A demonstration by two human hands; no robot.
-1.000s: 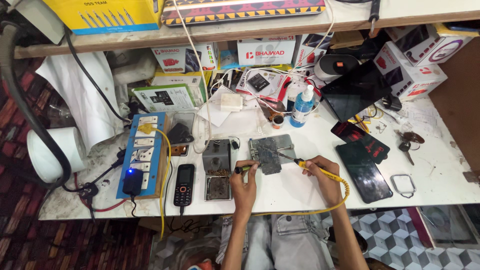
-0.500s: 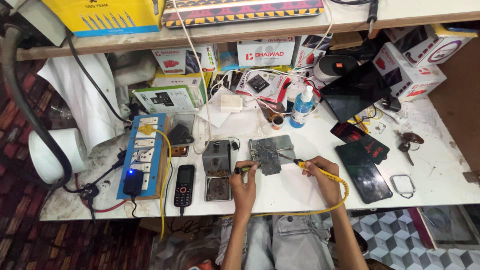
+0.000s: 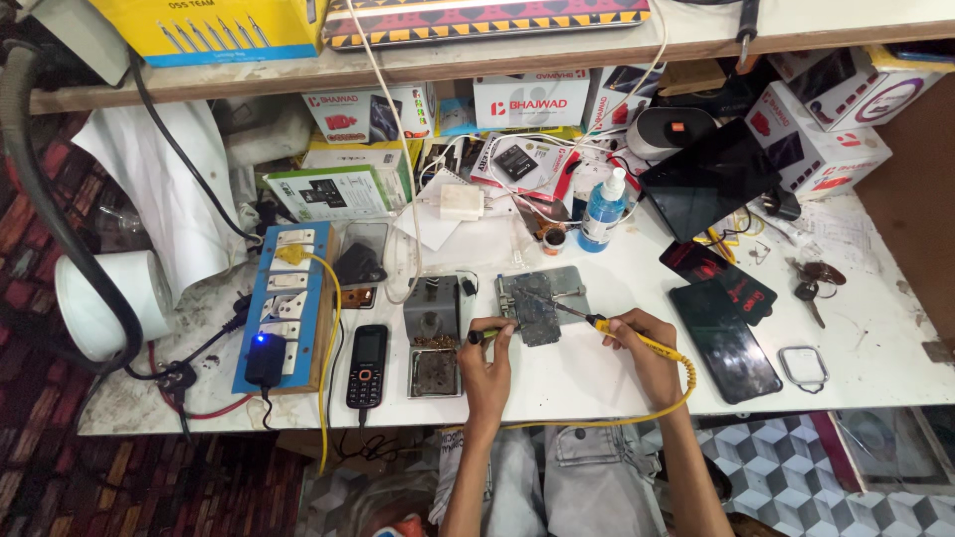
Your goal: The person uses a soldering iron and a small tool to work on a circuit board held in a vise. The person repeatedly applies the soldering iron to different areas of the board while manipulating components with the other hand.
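White and cluttered, the workbench (image 3: pixel 875 348) runs under a shelf stacked with boxes, with a blue power strip (image 3: pixel 284 298) at its left side. Both forearms reach up from the near edge: the left hand (image 3: pixel 487 363) pinches a small tool against the circuit board (image 3: pixel 537 303) lying in its metal holder, while the right hand (image 3: pixel 647 348) is closed around a yellow soldering iron (image 3: pixel 622 330), tip on the board. Just left of the holder, a grey tray (image 3: pixel 434 370) holds small brownish bits.

A single head-worn camera looks almost straight down from well above the white desk (image 3: pixel 597 388), facing the shelf (image 3: pixel 497 55) at the top of the frame. The view is wide: the whole desk shows, floor on both sides, and the person's forearms and lap entering from the bottom edge.
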